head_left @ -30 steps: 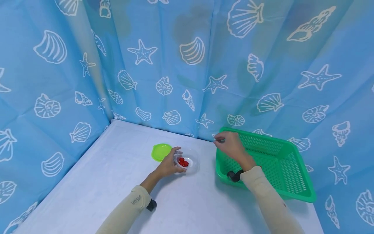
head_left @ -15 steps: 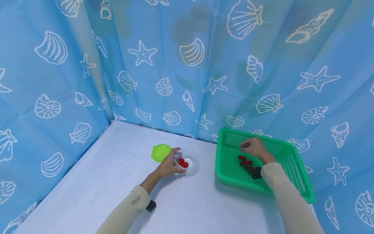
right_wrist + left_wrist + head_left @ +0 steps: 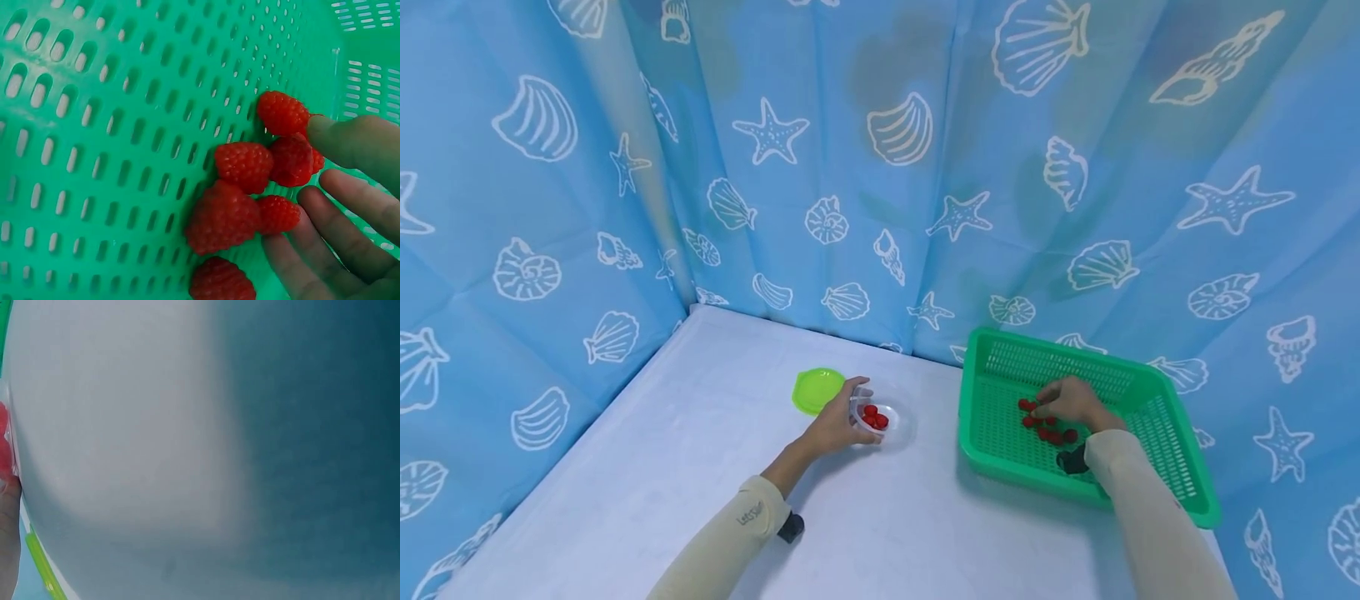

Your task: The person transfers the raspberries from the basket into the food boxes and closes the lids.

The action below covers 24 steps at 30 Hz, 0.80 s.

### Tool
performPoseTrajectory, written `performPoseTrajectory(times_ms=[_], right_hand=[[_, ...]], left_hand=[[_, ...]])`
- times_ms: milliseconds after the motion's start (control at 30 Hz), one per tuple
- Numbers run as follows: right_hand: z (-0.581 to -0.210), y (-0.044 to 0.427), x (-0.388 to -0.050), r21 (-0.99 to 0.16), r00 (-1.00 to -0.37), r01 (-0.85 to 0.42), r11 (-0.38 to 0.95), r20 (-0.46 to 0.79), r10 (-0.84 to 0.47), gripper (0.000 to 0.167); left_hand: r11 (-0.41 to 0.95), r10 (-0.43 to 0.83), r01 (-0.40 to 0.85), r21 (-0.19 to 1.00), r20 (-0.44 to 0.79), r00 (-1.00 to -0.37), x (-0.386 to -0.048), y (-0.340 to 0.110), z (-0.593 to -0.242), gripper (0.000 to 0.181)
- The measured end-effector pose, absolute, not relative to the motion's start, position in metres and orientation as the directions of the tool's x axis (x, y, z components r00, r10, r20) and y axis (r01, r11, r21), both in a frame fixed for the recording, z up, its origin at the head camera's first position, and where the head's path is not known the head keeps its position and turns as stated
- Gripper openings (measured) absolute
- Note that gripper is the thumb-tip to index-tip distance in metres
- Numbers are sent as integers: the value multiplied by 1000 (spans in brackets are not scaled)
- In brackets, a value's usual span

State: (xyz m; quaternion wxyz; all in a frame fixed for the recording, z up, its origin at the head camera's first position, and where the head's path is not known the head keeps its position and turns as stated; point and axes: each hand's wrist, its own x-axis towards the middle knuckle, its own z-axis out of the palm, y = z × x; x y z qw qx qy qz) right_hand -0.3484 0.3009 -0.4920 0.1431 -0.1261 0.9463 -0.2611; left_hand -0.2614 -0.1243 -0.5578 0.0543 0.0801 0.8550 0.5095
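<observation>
Raspberries lie basketed; blue curtains border white tabletop.

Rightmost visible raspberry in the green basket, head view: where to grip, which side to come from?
I'd pinch the rightmost raspberry lightly across its rounded sides, coming down from above. It lies low in the green basket, whose walls rise around it while the top is open. The other raspberries crowd its left, so its right side probably gives a fingertip more room.
</observation>
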Motion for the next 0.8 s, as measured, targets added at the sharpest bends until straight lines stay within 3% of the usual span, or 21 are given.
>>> performPoseTrajectory(times_ms=[300,800], right_hand=[[-492,297,-349,-527,-927,-116,842,-247,-283,31],[-489,301,-345,-521,-931,-150,840,-213,-298,33]], left_hand=[[477,196,85,875,-11,-981,-261,-125,-556,102],[484,189,85,871,-9,-982,-261,-123,-555,101]])
